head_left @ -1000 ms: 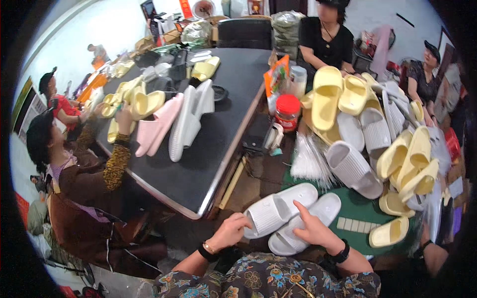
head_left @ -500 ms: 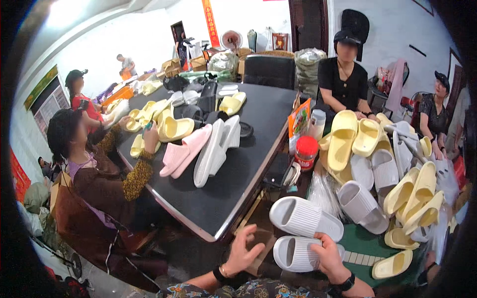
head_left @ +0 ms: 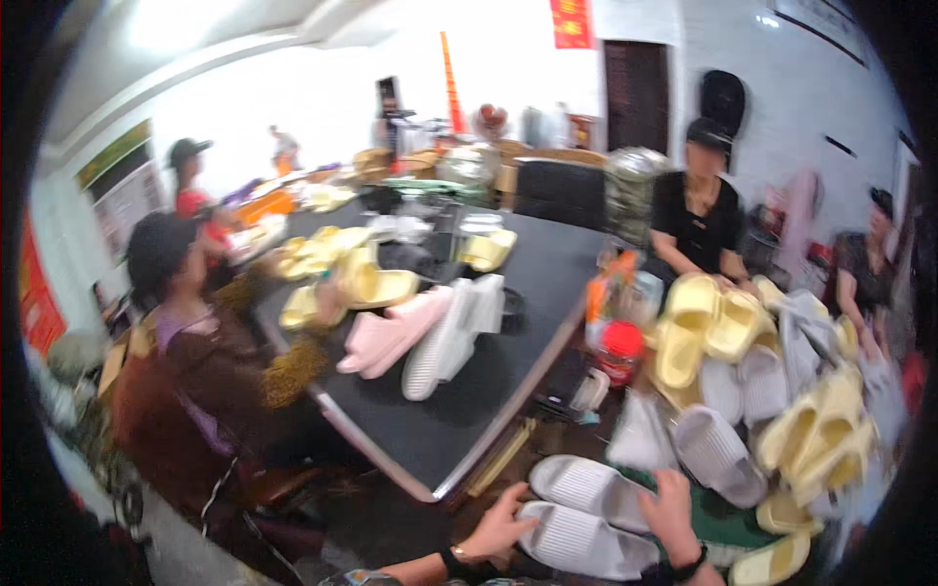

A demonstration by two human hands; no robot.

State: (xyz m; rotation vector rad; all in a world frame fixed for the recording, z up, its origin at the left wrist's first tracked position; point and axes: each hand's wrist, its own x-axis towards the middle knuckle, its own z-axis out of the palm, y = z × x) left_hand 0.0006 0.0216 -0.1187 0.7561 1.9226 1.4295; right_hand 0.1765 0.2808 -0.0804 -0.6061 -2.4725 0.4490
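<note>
A pair of light grey slippers [head_left: 576, 537] with ribbed straps lies side by side in front of me, soles down. My left hand [head_left: 496, 529] is at the toe end of the nearer one, thumb and fingers on its edge. My right hand [head_left: 671, 516] grips at the heel end of the pair, its thumb over the footbed. The fingers' undersides are hidden, and motion blurs the picture. Beside my right hand, more grey slippers [head_left: 718, 454] and yellow slippers [head_left: 816, 415] lie heaped on a green surface [head_left: 718, 523].
A black table [head_left: 420, 430] stands ahead, bearing pink slippers [head_left: 396, 332], white slippers [head_left: 454, 337] and yellow ones. A red-lidded jar [head_left: 618, 352] stands by the heap. One co-worker [head_left: 225, 361] sits at the left; another [head_left: 699, 215] sits behind the heap.
The view has shifted, so the room appears lower and further right. My left hand has come from beside the slippers onto the nearer one. My right hand has moved toward the farther slipper's heel.
</note>
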